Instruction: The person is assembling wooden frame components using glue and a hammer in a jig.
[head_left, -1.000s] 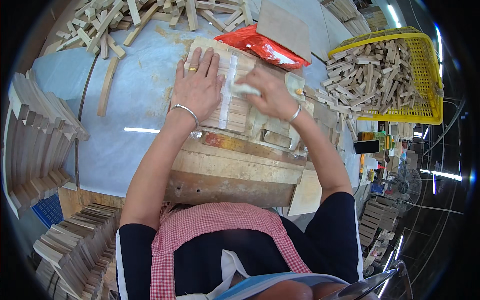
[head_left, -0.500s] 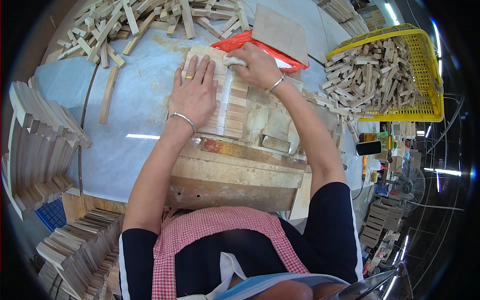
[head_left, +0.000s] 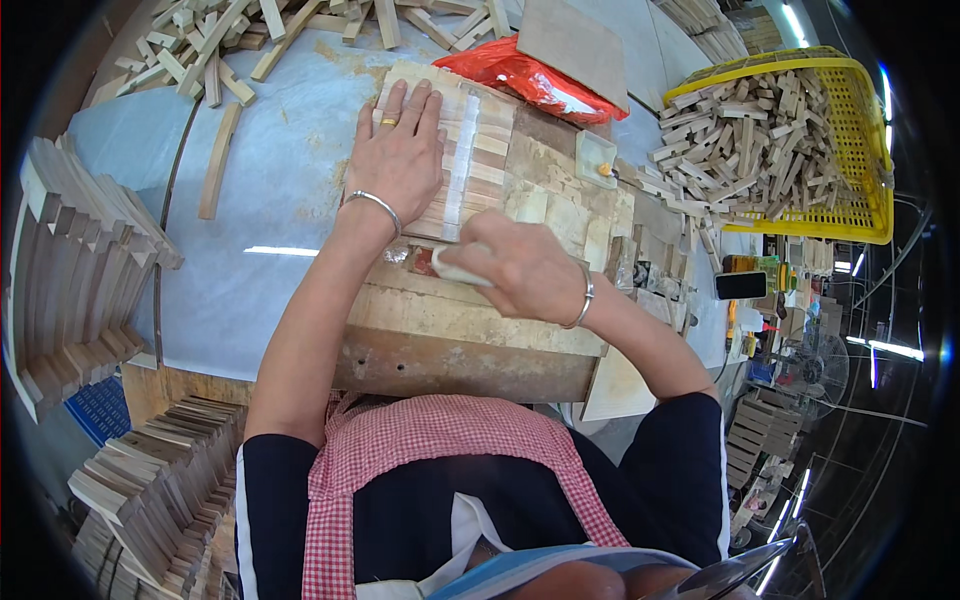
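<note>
A row of short pale wood blocks lies side by side on a thick wooden work block, with a white streak running down the row. My left hand presses flat on the left part of the row, fingers spread. My right hand is at the near end of the row, closed around a small white tool whose tip points left.
A yellow basket full of wood pieces stands at the right. Loose sticks lie at the far left, a red bag and a flat board beyond the row. Stacked slats sit left, more stacks lower left.
My right hand has swept with the white tool from the far end of the row back to its near end, leaving a white streak. My left hand stays pressed on the blocks.
</note>
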